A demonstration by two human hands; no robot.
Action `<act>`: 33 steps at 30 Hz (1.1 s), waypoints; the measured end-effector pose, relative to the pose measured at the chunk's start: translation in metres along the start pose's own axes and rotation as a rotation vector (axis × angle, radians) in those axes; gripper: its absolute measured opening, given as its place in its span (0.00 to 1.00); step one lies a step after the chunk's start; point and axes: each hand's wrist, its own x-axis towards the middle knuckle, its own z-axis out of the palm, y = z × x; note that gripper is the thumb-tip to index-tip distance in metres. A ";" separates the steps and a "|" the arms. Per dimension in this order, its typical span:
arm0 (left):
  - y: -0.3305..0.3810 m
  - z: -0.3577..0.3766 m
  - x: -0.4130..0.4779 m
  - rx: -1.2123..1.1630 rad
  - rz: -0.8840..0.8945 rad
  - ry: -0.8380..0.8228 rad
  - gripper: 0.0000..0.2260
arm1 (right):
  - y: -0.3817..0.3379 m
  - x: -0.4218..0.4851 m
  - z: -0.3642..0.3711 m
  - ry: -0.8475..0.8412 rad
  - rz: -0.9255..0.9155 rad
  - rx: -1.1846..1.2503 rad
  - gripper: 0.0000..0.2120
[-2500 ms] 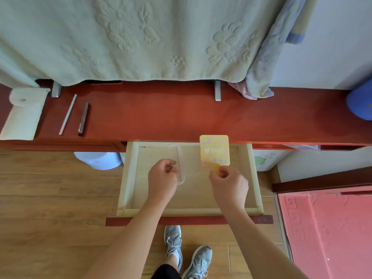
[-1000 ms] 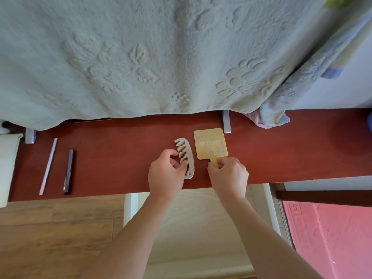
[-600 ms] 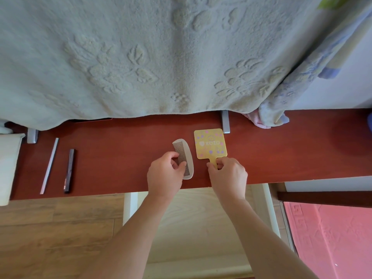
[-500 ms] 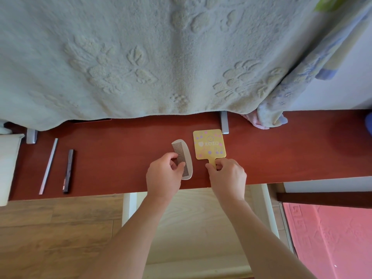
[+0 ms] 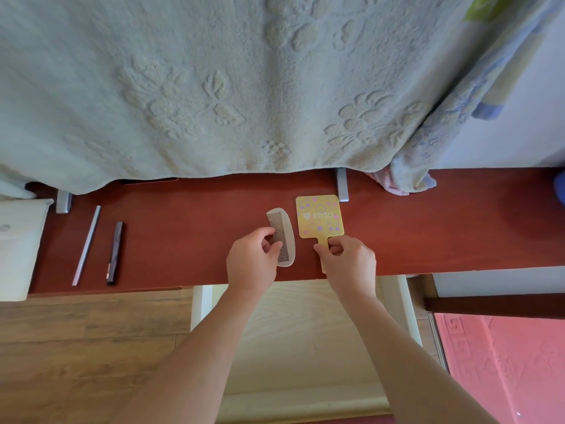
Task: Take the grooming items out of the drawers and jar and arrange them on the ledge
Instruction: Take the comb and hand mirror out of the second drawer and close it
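Hands: left hand (image 5: 252,262) pinches comb (image 5: 282,237); right hand (image 5: 348,261) pinches mirror (image 5: 319,217) handle.
Done: both lie on ledge (image 5: 428,228); two sticks (image 5: 101,244) far left.
Left: release; jar unseen.

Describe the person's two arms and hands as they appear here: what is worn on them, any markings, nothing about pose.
Both forearms are bare up to the bottom frame edge: no sleeves show. The left hand and the right hand wear no gloves, and no rings, watch, bracelet or wristband are visible. No marks or tattoos show on either arm. The fingernails look short, without visible polish, though they are too small to judge closely.
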 end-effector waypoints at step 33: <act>-0.034 -0.009 -0.275 0.127 0.018 -0.118 0.13 | 0.141 -0.204 -0.071 -0.311 -0.295 -0.090 0.19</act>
